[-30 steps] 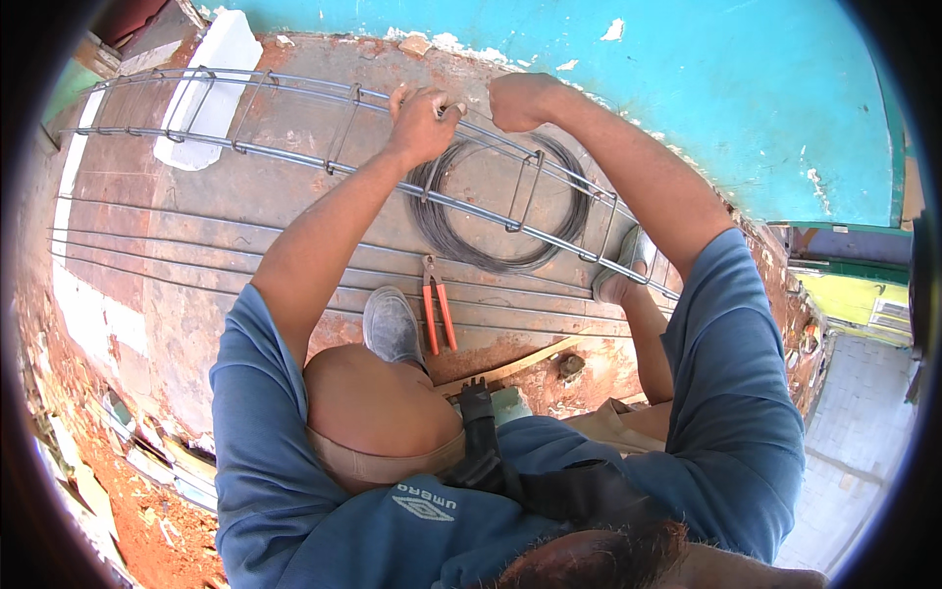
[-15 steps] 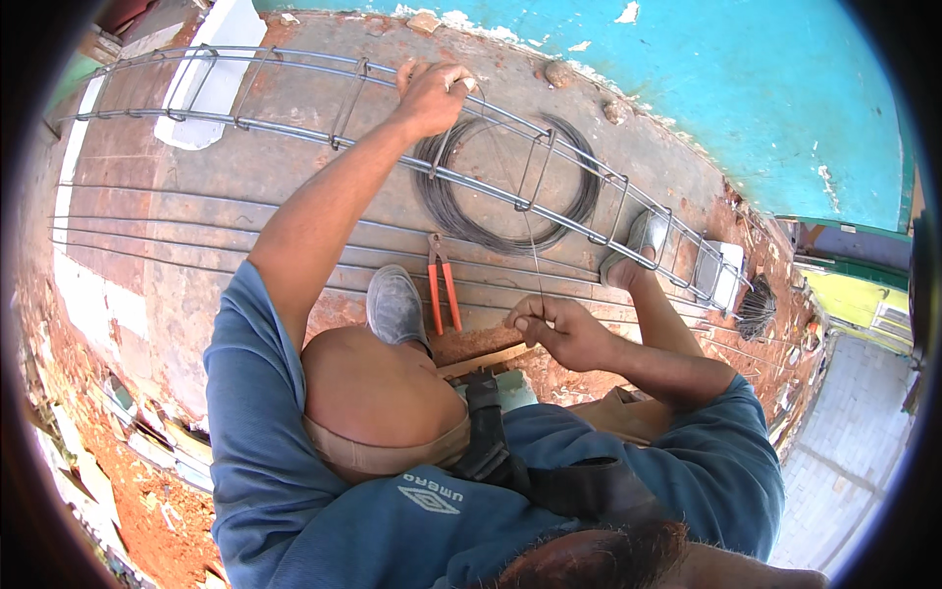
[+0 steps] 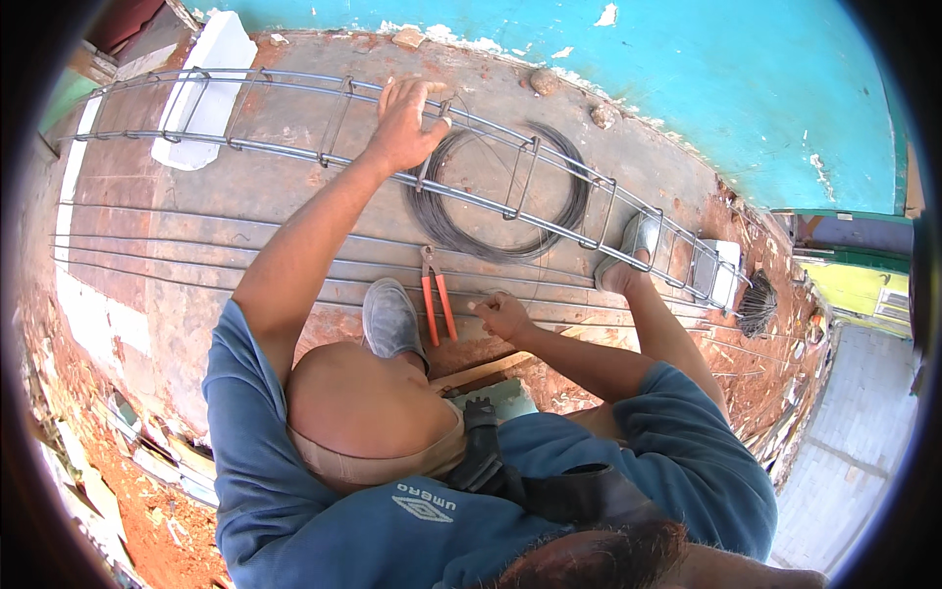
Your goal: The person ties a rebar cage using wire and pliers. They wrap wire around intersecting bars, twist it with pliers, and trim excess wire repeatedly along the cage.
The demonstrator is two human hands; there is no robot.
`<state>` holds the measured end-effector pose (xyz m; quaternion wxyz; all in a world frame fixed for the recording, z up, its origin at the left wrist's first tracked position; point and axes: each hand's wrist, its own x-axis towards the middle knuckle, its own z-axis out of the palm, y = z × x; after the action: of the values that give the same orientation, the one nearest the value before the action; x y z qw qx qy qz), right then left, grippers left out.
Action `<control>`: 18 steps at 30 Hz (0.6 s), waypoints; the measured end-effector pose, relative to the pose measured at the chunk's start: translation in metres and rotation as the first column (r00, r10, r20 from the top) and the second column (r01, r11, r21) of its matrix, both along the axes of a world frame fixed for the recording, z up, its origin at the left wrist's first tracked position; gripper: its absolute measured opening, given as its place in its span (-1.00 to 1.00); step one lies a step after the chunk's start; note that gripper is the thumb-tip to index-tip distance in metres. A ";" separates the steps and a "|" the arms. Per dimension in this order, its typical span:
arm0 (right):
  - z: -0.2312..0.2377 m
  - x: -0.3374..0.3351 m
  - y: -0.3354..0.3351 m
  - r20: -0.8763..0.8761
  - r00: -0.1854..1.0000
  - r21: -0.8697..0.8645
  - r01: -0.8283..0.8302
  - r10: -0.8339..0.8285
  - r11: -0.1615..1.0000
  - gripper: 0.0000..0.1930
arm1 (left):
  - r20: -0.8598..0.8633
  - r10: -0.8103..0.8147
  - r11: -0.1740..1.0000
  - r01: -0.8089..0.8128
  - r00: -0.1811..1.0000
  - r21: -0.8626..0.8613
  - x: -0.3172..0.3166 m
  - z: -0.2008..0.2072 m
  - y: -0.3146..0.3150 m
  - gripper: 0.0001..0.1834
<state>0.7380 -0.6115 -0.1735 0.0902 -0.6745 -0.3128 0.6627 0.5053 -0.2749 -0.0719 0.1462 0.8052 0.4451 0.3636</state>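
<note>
A long steel rebar cage with square stirrups runs from far left to near right. My left hand is closed around its far bar beside a stirrup, with thin wire looping out next to the fingers. My right hand hovers low over the ground, just right of the red-handled pincers; its fingers are partly curled and apart, and no held thing shows in them. Under the cage lies a coil of dark tie wire. A thin strand hangs from the cage toward the right hand.
Several loose steel rods lie along the concrete. My grey shoes stand among them. White blocks sit under the cage near both ends. A turquoise wall borders the far side, with rubble at its foot.
My right hand has moved left toward the pincers and no longer visibly pinches the wire strand. My left hand has shifted slightly, its fingers more spread over the bar.
</note>
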 end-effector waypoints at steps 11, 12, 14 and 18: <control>0.013 -0.101 0.019 0.549 0.667 0.028 -0.617 0.503 0.787 -0.06 | -0.043 0.231 0.813 -0.217 0.972 -0.540 0.017 0.021 -0.039 -0.40; 0.014 -0.103 0.021 0.534 0.671 0.013 -0.614 0.513 0.789 -0.07 | -0.003 0.192 0.796 -0.157 0.981 -0.585 0.014 0.015 -0.035 -0.43; 0.017 -0.105 0.028 0.511 0.681 -0.021 -0.600 0.525 0.799 -0.08 | 0.091 0.109 0.751 -0.022 0.990 -0.660 0.015 0.018 -0.029 -0.49; 0.024 -0.120 0.030 0.605 0.635 -0.035 -0.581 0.479 0.813 -0.21 | 0.179 0.149 0.748 0.007 0.973 -0.664 0.014 0.012 -0.027 -0.52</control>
<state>0.6180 -0.5813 -0.1497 -0.1554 -0.7130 -0.5622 0.3890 0.5189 -0.3022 -0.0599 0.4554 0.6385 0.5561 0.2752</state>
